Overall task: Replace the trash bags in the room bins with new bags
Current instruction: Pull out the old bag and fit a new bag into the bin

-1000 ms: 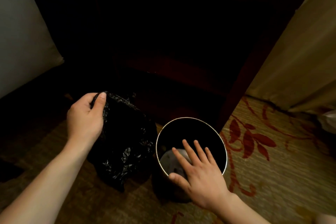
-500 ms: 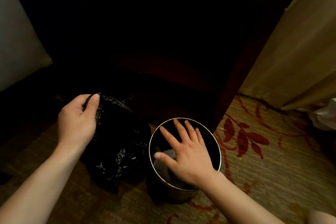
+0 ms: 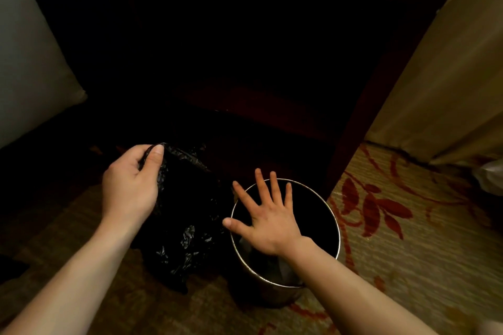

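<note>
Right hand (image 3: pixel 268 221): fingers spread flat, gripping nothing, over the open mouth of the bin.
Bin (image 3: pixel 334 228): round, metal-rimmed, upright on the patterned carpet (image 3: pixel 408 239); something pale lies inside.
Left hand (image 3: pixel 130 185): closed on the top edge of the black bag.
Black bag (image 3: pixel 185 215): crumpled, hanging just left of the bin.
Cabinet (image 3: pixel 272 62): dark wood, behind both.

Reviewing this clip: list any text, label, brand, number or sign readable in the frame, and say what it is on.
None: no readable text anywhere in the head view.
black trash bag gripped by the left hand: crinkled plastic, no print seen.
bin under the open right hand: plain rim, no label; pale scraps inside show no writing.
carpet: red leaf pattern only.
dark wooden furniture and curtain: blank.
</note>
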